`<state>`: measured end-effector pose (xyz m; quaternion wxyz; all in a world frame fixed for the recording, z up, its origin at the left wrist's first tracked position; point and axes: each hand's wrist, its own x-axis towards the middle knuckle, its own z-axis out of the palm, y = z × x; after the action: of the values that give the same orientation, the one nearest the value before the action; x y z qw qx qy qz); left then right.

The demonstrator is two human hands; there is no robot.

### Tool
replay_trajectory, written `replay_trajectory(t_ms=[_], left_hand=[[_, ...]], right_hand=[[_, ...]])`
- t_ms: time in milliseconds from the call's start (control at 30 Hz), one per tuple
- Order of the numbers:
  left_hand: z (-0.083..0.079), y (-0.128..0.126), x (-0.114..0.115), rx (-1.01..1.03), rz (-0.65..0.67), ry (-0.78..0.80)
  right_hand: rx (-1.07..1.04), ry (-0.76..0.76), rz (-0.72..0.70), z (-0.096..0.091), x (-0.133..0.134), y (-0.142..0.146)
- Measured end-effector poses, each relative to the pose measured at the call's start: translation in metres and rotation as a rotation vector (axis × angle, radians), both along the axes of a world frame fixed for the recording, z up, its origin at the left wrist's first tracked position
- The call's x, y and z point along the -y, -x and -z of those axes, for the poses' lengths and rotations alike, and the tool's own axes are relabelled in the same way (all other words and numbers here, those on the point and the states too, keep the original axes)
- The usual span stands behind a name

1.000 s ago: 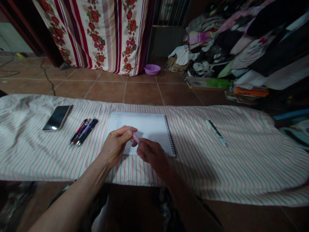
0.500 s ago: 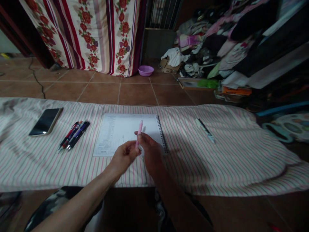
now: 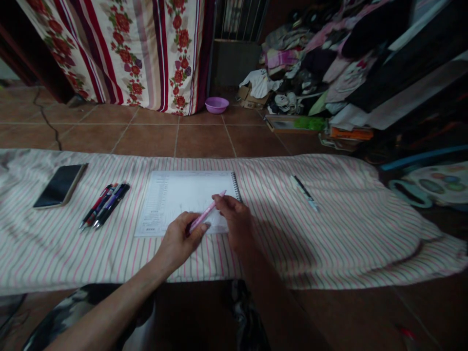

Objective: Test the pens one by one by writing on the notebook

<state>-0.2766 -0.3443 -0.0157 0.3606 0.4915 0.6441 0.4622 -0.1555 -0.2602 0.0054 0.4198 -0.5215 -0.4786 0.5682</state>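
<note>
Watching remotely, I have the pink pen [image 3: 206, 214] slanted above the notebook [image 3: 193, 184], the left hand [image 3: 179, 240] curled closed around its near end, the right hand [image 3: 238, 217] pinching near its far tip, and both grips should stay light and steady.

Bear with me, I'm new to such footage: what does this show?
No machine here: a person works bare-handed, seen from a camera worn on their own head, looking forward and down. The left hand holds a pink pen; the right hand is at its far end, perhaps gripping it. Beneath, a spiral-bound pad lies on a striped cloth, with a phone and a bunch of pens to the left and another pen to the right.
</note>
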Motion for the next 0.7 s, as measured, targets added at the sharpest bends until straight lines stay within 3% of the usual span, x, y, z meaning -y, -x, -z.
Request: replay_trajectory(t_ms=[133,333,400,533,700], left_hand=[[-0.003,-0.003,-0.002,0.095,-0.024,0.044],[-0.017,-0.004,-0.004,0.713,0.130,0.273],[-0.021,-0.001,-0.004,0.827,0.201,0.313],[-0.022,0.003,-0.004,0.781,0.172,0.276],[-0.019,0.001,-0.003,0.571,0.137,0.208]], right_hand=[[-0.015,-0.045,-0.023,0.007,-0.001,0.001],[-0.154,-0.021,-0.059,0.009,0.000,0.000],[-0.213,-0.015,-0.115,0.005,0.001,-0.001],[-0.304,0.079,-0.166,0.000,0.002,-0.003],[-0.213,0.102,-0.049,0.001,-0.003,-0.006]])
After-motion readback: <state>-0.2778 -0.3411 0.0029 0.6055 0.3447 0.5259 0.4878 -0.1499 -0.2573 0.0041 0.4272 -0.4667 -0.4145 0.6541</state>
